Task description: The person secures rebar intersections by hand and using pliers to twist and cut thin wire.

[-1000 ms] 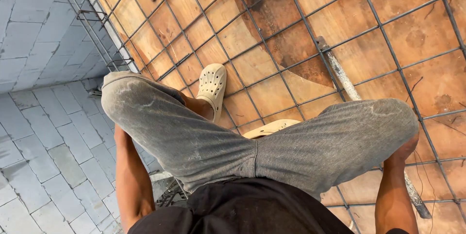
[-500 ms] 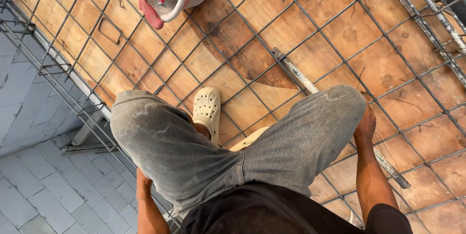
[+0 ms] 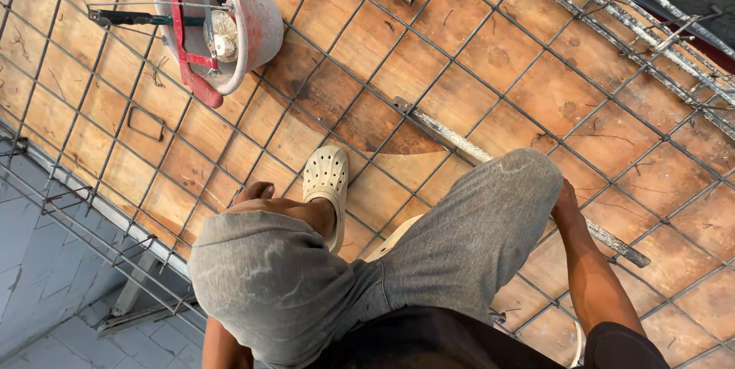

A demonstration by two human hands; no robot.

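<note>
Steel rebar grid point(image 3: 490, 101): right hand point(image 3: 565, 199) by knee, left hand point(image 3: 253, 191) near clog point(image 3: 326, 177).

We are tilting our view upward across the plywood deck, so the red bucket point(image 3: 222, 21) is now showing whole at eleven o'clock. Our left hand point(image 3: 254, 193) is appearing past the left knee, near the clog point(image 3: 325, 185). Our right hand point(image 3: 565, 200) is sliding behind the right knee at three o'clock.
</note>
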